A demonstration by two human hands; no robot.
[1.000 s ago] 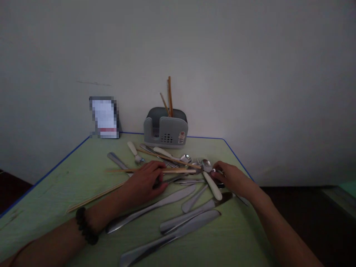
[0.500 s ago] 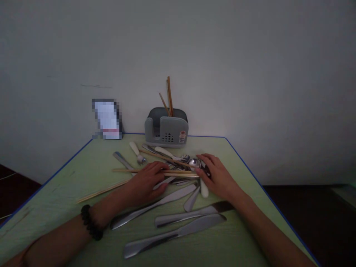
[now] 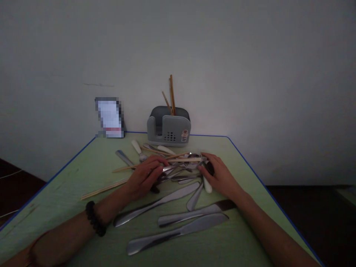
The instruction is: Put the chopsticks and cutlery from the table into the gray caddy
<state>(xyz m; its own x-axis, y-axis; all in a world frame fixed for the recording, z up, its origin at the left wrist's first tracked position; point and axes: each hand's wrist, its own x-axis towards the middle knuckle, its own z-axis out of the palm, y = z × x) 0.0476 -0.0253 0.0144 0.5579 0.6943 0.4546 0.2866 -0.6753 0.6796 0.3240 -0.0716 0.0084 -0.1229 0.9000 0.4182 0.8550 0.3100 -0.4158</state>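
Note:
My left hand [image 3: 146,174] is closed over the left part of a heap of cutlery. A shiny metal utensil [image 3: 168,168] sticks out between its thumb and fingers; its kind is hidden. Chopsticks [image 3: 178,155] cross beside and beneath this hand. On the heap's right side my right hand [image 3: 219,172] curls its thumb and fingers around metal pieces, mostly hidden by the hand. A white handle [image 3: 207,184] points out below its thumb, and a pale chopstick's end reaches its fingertips. Nearer me lie several table knives [image 3: 178,234], with another pair of chopsticks [image 3: 102,189] at the left.
At the back of the green table [image 3: 83,226] stands a grey cutlery holder [image 3: 176,129] with a few chopsticks [image 3: 172,94] in it. A phone-like device [image 3: 111,116], blurred out, leans against the wall at the back left. Blue edging runs around the table.
The chopsticks near my left hand have shifted and now slant upward to the right. A metal utensil now shows at that hand's fingertips. My right hand stays nearly in place.

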